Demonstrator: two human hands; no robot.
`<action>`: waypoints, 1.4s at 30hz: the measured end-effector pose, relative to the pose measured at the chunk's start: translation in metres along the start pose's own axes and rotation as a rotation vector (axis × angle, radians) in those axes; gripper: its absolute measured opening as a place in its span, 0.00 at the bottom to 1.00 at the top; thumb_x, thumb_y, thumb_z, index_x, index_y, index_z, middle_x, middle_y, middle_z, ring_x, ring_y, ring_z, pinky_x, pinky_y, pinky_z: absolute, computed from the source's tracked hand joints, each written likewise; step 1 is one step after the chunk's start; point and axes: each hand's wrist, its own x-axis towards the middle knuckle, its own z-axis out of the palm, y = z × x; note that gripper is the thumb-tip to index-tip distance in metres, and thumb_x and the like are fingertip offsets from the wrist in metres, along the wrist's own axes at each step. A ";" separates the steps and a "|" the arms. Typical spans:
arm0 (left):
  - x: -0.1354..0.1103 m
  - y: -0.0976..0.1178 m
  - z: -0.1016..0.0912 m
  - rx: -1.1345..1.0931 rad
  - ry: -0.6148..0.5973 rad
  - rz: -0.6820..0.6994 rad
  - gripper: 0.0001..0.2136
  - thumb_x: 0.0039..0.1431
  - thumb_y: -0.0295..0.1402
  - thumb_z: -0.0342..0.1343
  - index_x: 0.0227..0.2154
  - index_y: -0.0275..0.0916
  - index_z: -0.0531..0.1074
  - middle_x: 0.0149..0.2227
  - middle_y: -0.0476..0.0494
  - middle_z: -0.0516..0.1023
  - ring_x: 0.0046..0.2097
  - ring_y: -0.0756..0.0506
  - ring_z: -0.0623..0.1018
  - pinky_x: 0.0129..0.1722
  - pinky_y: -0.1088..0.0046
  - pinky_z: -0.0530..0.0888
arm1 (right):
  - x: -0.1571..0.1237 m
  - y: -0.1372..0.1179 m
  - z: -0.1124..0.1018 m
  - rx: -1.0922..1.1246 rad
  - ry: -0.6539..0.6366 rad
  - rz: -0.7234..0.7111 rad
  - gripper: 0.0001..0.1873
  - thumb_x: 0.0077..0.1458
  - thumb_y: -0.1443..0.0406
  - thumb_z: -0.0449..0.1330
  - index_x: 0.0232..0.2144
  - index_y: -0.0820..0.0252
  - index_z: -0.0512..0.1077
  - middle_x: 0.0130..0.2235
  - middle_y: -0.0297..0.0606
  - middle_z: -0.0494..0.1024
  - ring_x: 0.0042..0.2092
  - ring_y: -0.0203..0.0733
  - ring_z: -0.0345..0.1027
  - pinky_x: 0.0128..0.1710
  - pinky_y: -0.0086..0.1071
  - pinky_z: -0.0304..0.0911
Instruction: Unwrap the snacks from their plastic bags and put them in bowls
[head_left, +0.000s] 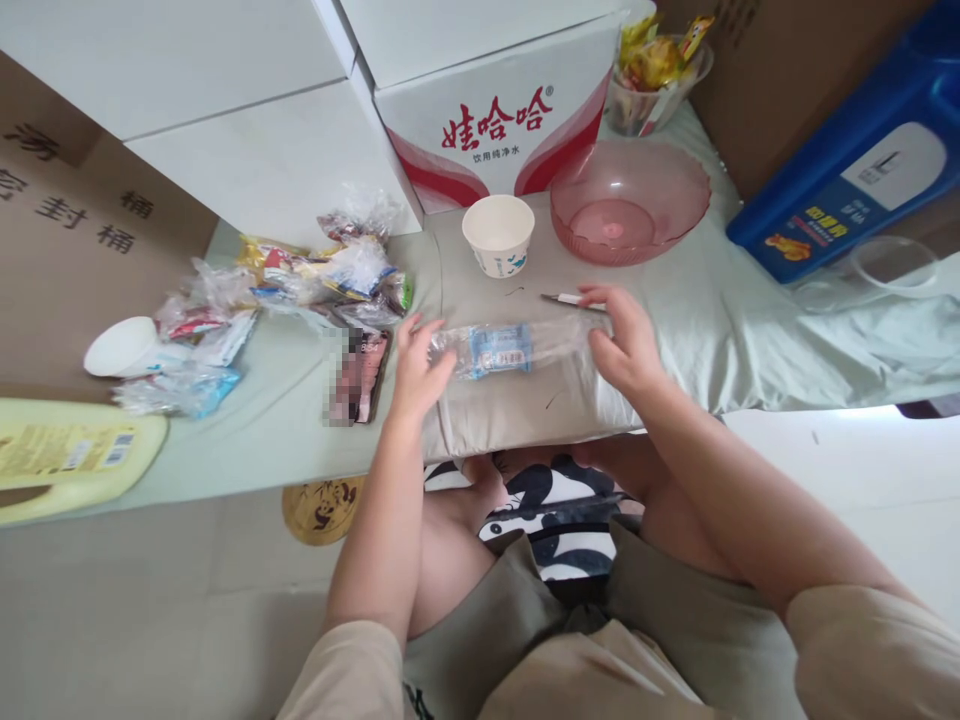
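A clear plastic packet with a blue-and-white label lies on the pale green cloth in front of me. My left hand grips its left end with curled fingers. My right hand holds its right end, fingers bent around the clear plastic. A thin pen-like tool lies just beyond my right hand. Behind it stand a white paper cup and an empty pink plastic bowl.
A heap of snack wrappers and a tipped white cup lie at the left, with a yellow bottle at the near left edge. A white carton with red print, a tub of sweets and a blue jug line the back.
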 end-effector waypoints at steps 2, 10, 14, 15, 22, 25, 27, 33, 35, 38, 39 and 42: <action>-0.001 0.007 -0.001 0.092 -0.086 0.006 0.10 0.50 0.29 0.64 0.37 0.40 0.78 0.61 0.36 0.67 0.64 0.35 0.70 0.65 0.56 0.66 | 0.000 -0.007 0.009 -0.072 -0.116 -0.043 0.25 0.53 0.64 0.55 0.54 0.59 0.69 0.52 0.48 0.78 0.57 0.58 0.66 0.58 0.52 0.57; -0.017 0.032 -0.034 -0.057 0.059 0.216 0.05 0.52 0.29 0.56 0.23 0.40 0.67 0.37 0.44 0.79 0.43 0.44 0.79 0.50 0.64 0.75 | -0.011 -0.039 -0.012 -0.239 -0.208 -0.234 0.11 0.59 0.68 0.55 0.32 0.55 0.78 0.41 0.42 0.80 0.49 0.50 0.69 0.52 0.46 0.57; -0.029 0.036 -0.043 -0.175 -0.293 0.040 0.06 0.54 0.36 0.56 0.26 0.40 0.69 0.26 0.48 0.78 0.28 0.47 0.77 0.31 0.71 0.74 | -0.025 -0.051 -0.032 -0.101 -0.623 -0.249 0.14 0.60 0.65 0.55 0.42 0.54 0.79 0.40 0.38 0.83 0.40 0.43 0.74 0.41 0.37 0.62; -0.030 0.036 -0.042 -0.195 -0.450 -0.040 0.07 0.54 0.38 0.56 0.29 0.40 0.71 0.25 0.49 0.78 0.26 0.48 0.77 0.28 0.72 0.73 | -0.027 -0.053 -0.032 -0.089 -0.744 -0.196 0.15 0.61 0.62 0.55 0.46 0.53 0.79 0.39 0.38 0.83 0.38 0.43 0.75 0.39 0.35 0.63; -0.018 0.031 -0.026 0.021 -0.101 0.112 0.11 0.55 0.36 0.60 0.40 0.40 0.76 0.43 0.42 0.81 0.49 0.42 0.80 0.53 0.62 0.75 | -0.015 -0.062 -0.008 -0.462 -0.725 0.163 0.28 0.66 0.56 0.47 0.65 0.52 0.65 0.43 0.42 0.84 0.43 0.54 0.77 0.37 0.41 0.67; -0.007 0.025 -0.017 0.101 -0.300 0.168 0.23 0.47 0.36 0.67 0.49 0.41 0.74 0.57 0.39 0.76 0.60 0.38 0.73 0.63 0.59 0.68 | -0.010 -0.063 0.004 -0.463 -0.588 0.192 0.34 0.65 0.57 0.49 0.71 0.52 0.54 0.54 0.45 0.79 0.43 0.53 0.76 0.37 0.41 0.68; -0.003 0.021 -0.010 0.066 -0.400 0.093 0.21 0.50 0.36 0.65 0.48 0.40 0.75 0.52 0.40 0.79 0.54 0.40 0.77 0.58 0.61 0.72 | -0.008 -0.063 0.011 -0.422 -0.507 0.095 0.32 0.64 0.59 0.50 0.69 0.54 0.58 0.62 0.47 0.73 0.48 0.53 0.74 0.40 0.42 0.68; -0.006 0.027 -0.001 -0.418 -0.370 -0.173 0.08 0.58 0.40 0.56 0.34 0.41 0.71 0.31 0.48 0.78 0.29 0.49 0.75 0.31 0.73 0.72 | -0.009 -0.062 0.029 -0.267 -0.374 -0.247 0.17 0.61 0.60 0.57 0.51 0.56 0.75 0.61 0.47 0.72 0.64 0.59 0.59 0.60 0.51 0.57; -0.008 0.034 -0.003 -0.594 -0.391 -0.272 0.11 0.58 0.44 0.56 0.34 0.42 0.68 0.30 0.49 0.78 0.27 0.51 0.73 0.27 0.75 0.68 | -0.010 -0.063 0.032 -0.212 -0.409 -0.252 0.25 0.58 0.61 0.60 0.57 0.57 0.71 0.62 0.47 0.71 0.63 0.58 0.61 0.61 0.51 0.57; -0.009 0.043 -0.005 -0.770 -0.420 -0.395 0.14 0.56 0.47 0.58 0.34 0.43 0.65 0.28 0.48 0.76 0.28 0.49 0.75 0.21 0.78 0.61 | -0.009 -0.062 0.034 -0.142 -0.465 -0.206 0.31 0.55 0.65 0.59 0.62 0.57 0.67 0.62 0.46 0.73 0.60 0.54 0.67 0.60 0.49 0.60; -0.008 0.044 -0.005 -0.788 -0.405 -0.427 0.14 0.55 0.46 0.59 0.34 0.43 0.64 0.27 0.49 0.75 0.28 0.49 0.76 0.19 0.79 0.57 | -0.008 -0.061 0.033 -0.112 -0.461 -0.185 0.30 0.56 0.66 0.58 0.62 0.56 0.67 0.61 0.46 0.73 0.60 0.53 0.68 0.60 0.49 0.61; -0.003 0.044 -0.003 -0.749 -0.301 -0.510 0.11 0.54 0.41 0.58 0.31 0.42 0.64 0.23 0.50 0.72 0.28 0.49 0.75 0.17 0.80 0.51 | -0.005 -0.055 0.027 0.036 -0.416 -0.151 0.27 0.58 0.64 0.56 0.60 0.55 0.69 0.60 0.46 0.74 0.60 0.52 0.69 0.60 0.48 0.63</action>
